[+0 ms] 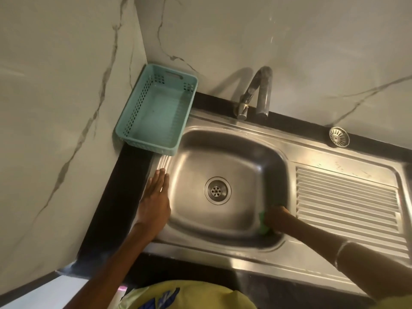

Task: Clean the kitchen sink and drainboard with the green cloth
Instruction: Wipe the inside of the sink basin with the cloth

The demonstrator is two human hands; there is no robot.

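Observation:
The steel sink (225, 143) lies in the middle, with its round drain (217, 190) in the bowl's floor. The ribbed drainboard (347, 201) stretches to the right of the bowl. My right hand (277, 217) is down inside the bowl at its near right wall and holds the green cloth (264, 224) against the steel; only a small patch of cloth shows beside the hand. My left hand (156, 197) rests flat on the sink's left rim, fingers straight and together, holding nothing.
A teal plastic basket (133, 121) stands in the back left corner, overlapping the sink's rim. The tap (256, 92) rises behind the bowl. A loose metal strainer (339, 136) lies on the black counter at the back right. Marble walls close the left and back.

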